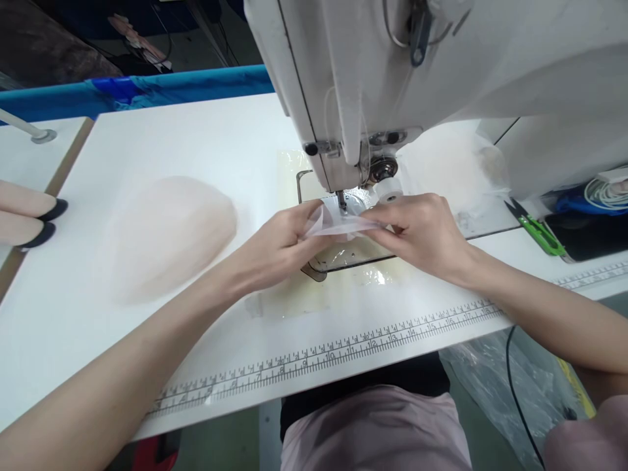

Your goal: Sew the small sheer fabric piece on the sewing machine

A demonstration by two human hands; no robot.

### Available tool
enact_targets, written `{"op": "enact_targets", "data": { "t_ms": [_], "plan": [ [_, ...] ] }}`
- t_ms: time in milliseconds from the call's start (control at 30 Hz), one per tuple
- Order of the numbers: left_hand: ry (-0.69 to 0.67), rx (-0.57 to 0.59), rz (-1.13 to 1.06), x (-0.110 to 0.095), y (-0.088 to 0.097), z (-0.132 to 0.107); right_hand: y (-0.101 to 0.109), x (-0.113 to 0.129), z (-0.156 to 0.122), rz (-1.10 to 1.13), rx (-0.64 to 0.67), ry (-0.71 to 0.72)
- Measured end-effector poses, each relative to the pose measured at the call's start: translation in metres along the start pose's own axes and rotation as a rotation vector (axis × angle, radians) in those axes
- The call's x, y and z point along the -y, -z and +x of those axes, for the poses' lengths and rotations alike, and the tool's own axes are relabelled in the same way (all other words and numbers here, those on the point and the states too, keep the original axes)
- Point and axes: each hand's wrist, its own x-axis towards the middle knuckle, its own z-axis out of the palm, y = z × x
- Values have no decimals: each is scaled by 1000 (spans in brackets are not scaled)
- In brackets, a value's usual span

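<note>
A white sewing machine (441, 59) stands at the back of the white table (206, 137), its needle and presser foot (341, 201) over the metal plate (343, 258). A small piece of sheer pale pink mesh fabric (338, 224) lies right under the needle. My left hand (282, 245) pinches the fabric's left end with closed fingers. My right hand (422, 232) grips its right end, fingers curled. Both hands rest just in front of the needle.
A pile of the same sheer pink fabric (164, 232) lies on the table's left. More pale fabric (451, 170) sits behind the needle at right. Green thread snips (537, 230) lie at right. A ruler strip (343, 353) runs along the front edge. Dark-tipped pale objects (29, 216) show at far left.
</note>
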Motion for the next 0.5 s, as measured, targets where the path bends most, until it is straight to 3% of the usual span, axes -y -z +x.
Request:
{"op": "enact_targets", "data": {
  "t_ms": [100, 200, 267, 500],
  "plan": [
    [-177, 32, 46, -1, -10, -13, 1, 2, -6, -32, 63, 112],
    [-412, -78, 355, -2, -23, -28, -1, 3, -11, -114, 55, 291],
    [-480, -112, 519, -4, -29, -37, -3, 5, -13, -155, 45, 361],
    [-373, -114, 639, -9, -35, -55, -5, 7, -15, -161, 22, 409]
  ]
}}
